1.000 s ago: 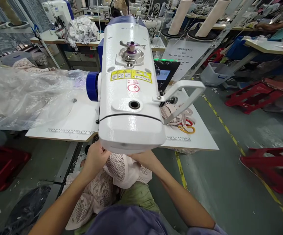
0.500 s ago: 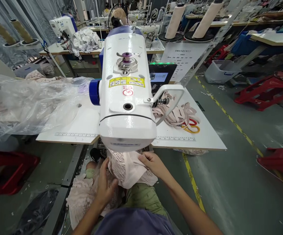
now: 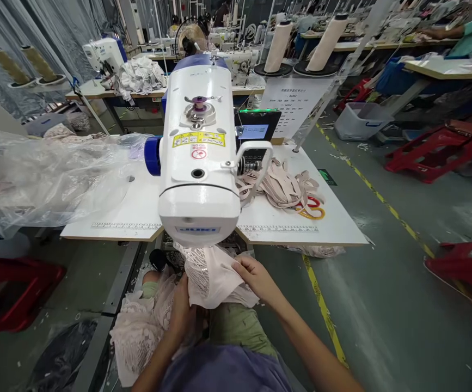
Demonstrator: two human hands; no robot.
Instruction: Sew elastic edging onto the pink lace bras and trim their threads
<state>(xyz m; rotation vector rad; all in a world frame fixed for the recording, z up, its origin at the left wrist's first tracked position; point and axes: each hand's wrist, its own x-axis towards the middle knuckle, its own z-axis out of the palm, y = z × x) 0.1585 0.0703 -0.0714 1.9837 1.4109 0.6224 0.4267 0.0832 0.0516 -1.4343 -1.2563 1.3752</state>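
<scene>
Just in front of the JUKI sewing machine (image 3: 198, 190) was the pale pink lace piece (image 3: 209, 277), its upper end hidden under the machine's head. My right hand (image 3: 256, 276) had its right side pinched between thumb and fingers. Left of and below the machine's head, my left hand (image 3: 182, 310) sat beside the lace, fingertips lost in shadow; how open it was, or whether it gripped anything, I couldn't tell. Right of the machine, red and yellow loops (image 3: 317, 218), probably scissor handles, poked from beige straps (image 3: 280, 188).

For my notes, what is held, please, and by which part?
The right hand holds pale fabric by its right side; the left hand's grip is unclear.
</scene>
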